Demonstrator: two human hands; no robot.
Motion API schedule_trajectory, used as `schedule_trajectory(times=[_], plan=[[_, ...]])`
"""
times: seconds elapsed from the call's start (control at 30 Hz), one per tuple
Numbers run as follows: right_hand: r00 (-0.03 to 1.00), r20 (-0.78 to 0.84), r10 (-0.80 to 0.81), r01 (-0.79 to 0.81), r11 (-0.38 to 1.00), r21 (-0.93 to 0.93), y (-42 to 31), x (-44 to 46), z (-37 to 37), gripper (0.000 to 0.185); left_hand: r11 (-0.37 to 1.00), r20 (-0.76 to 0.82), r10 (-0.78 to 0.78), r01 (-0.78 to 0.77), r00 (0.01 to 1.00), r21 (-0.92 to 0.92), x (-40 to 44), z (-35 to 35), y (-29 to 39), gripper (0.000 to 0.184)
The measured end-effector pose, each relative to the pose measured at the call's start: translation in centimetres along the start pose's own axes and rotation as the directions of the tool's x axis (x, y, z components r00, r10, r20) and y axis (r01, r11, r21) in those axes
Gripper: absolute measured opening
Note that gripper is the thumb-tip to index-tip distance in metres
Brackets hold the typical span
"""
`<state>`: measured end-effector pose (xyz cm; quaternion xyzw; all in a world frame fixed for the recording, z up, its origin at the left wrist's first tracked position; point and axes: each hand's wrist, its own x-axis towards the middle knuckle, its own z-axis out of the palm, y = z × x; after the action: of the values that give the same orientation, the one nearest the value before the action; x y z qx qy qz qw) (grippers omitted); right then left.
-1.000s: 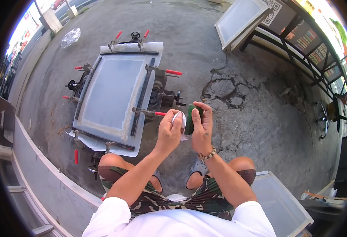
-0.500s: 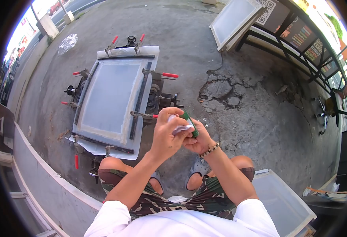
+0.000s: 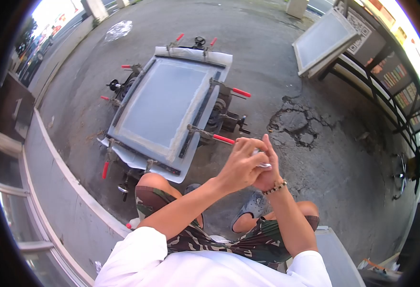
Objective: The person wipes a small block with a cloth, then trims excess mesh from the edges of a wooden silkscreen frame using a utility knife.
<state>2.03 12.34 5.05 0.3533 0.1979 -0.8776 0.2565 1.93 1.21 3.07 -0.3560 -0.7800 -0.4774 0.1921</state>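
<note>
My left hand (image 3: pixel 241 165) has its fingers closed on a crumpled white cloth (image 3: pixel 263 165), of which a small part shows between the hands. Against it, my right hand (image 3: pixel 269 172), with a beaded bracelet on the wrist, is raised with its fingers pointing away from me. Only a trace of green shows between the hands; the green object is otherwise hidden. To the left stands a framed screen (image 3: pixel 164 105) on a metal stand, held round its edges by clamps with red handles (image 3: pixel 223 139).
Two framed panels (image 3: pixel 322 40) lean against a black metal structure at the upper right. Another panel (image 3: pixel 332 253) lies beside my right leg. Cracked concrete (image 3: pixel 293 122) is ahead, clear plastic (image 3: pixel 119 30) lies far left, and a low wall (image 3: pixel 66 177) runs along the left.
The view has turned, shifting the stand rightward in it. My hands have come together, and the green object, plainly visible earlier in my right hand, is now almost wholly covered.
</note>
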Motion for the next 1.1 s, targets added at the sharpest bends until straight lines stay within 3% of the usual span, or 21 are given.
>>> schedule_trajectory(times=[0.07, 0.1, 0.17, 0.2, 0.27, 0.3, 0.37, 0.43, 0.57, 0.7, 0.77, 0.8, 0.87, 0.9, 0.97, 1.0, 1.03, 1.1], plan=[[0.954, 0.299, -0.016, 0.056, 0.990, -0.127, -0.8, 1.4, -3.7, 0.064, 0.994, -0.124, -0.101, 0.094, 0.987, -0.056, -0.2, 0.5, -1.9, 0.018], [0.949, 0.314, 0.035, 0.016, 0.987, -0.160, -0.9, 1.4, -3.9, 0.064, 0.993, -0.155, -0.120, 0.119, 0.981, -0.016, 0.0, 0.3, -2.5, 0.018], [0.793, 0.576, 0.198, -0.120, 0.978, -0.171, -1.0, 1.5, -3.6, 0.060, 0.948, -0.158, -0.282, 0.249, 0.946, -0.200, 0.9, -1.2, -3.8, 0.017], [0.777, 0.581, 0.244, -0.149, 0.967, -0.206, -0.7, 1.1, -3.2, 0.060, 0.950, -0.195, -0.294, 0.262, 0.936, -0.172, 1.0, -3.0, -4.2, 0.017], [0.809, 0.569, 0.143, 0.019, 0.963, -0.270, 0.0, 0.2, -2.3, 0.060, 0.947, -0.208, -0.313, 0.321, 0.927, 0.009, 1.4, -7.2, -4.5, 0.018], [0.793, 0.580, 0.188, -0.007, 0.954, -0.300, 0.2, 0.2, -2.1, 0.060, 0.950, -0.271, -0.263, 0.297, 0.926, 0.094, 1.7, -10.5, -3.2, 0.021], [0.845, 0.535, 0.024, 0.153, 0.947, -0.283, 0.6, 0.6, -2.4, 0.053, 0.880, -0.289, -0.356, 0.423, 0.889, 0.217, 1.1, -18.5, 0.4, 0.030], [0.847, 0.529, 0.050, 0.132, 0.944, -0.301, 0.9, 0.9, -2.9, 0.052, 0.789, -0.495, -0.509, 0.612, 0.704, 0.059, -3.1, -24.7, 2.8, 0.040], [0.870, 0.486, 0.080, 0.132, 0.913, -0.386, 2.2, 1.1, -3.9, 0.047, 0.488, -0.666, -0.528, 0.830, 0.527, 0.269, -20.4, -32.6, 3.4, 0.053], [0.905, 0.416, 0.087, 0.143, 0.860, -0.491, 3.1, 0.9, -4.9, 0.044, -0.007, -0.619, -0.758, 0.946, 0.206, 0.324, -43.0, -29.5, 7.3, 0.043], [0.909, 0.416, 0.018, 0.220, 0.827, -0.518, 3.1, 1.2, -5.3, 0.038, -0.255, -0.521, -0.851, 0.915, -0.059, 0.314, -51.7, -27.0, 10.2, 0.042], [0.921, 0.391, -0.001, 0.221, 0.827, -0.517, 3.2, 1.3, -5.3, 0.034, -0.272, -0.526, -0.847, 0.917, -0.084, 0.291, -54.3, -26.5, 12.0, 0.042], [0.921, 0.390, 0.028, 0.208, 0.808, -0.550, 3.3, 1.6, -5.4, 0.031, -0.361, -0.429, -0.869, 0.909, -0.247, 0.209, -58.0, -25.6, 14.8, 0.039], [0.918, 0.395, 0.035, 0.211, 0.801, -0.560, 3.7, 1.5, -4.9, 0.029, -0.366, -0.431, -0.865, 0.910, -0.255, 0.194, -58.3, -25.7, 15.7, 0.039], [0.904, 0.427, 0.022, 0.243, 0.795, -0.555, 4.7, 1.4, -4.0, 0.026, -0.376, -0.594, -0.796, 0.864, -0.116, 0.335, -58.3, -26.3, 16.7, 0.035], [0.888, 0.461, -0.006, 0.283, 0.796, -0.535, 5.4, 1.1, -3.2, 0.024, -0.319, -0.688, -0.726, 0.878, 0.016, 0.356, -57.4, -26.8, 16.1, 0.025], [0.865, 0.501, -0.011, 0.332, 0.761, -0.557, 6.5, 0.4, -1.9, 0.025, -0.296, -0.685, -0.728, 0.884, 0.036, 0.361, -55.4, -27.7, 15.1, 0.025], [0.803, 0.595, -0.035, 0.450, 0.690, -0.567, 9.5, -0.8, 0.7, 0.029, -0.042, -0.632, -0.773, 0.998, -0.059, -0.042, -49.1, -29.7, 12.3, 0.021]])
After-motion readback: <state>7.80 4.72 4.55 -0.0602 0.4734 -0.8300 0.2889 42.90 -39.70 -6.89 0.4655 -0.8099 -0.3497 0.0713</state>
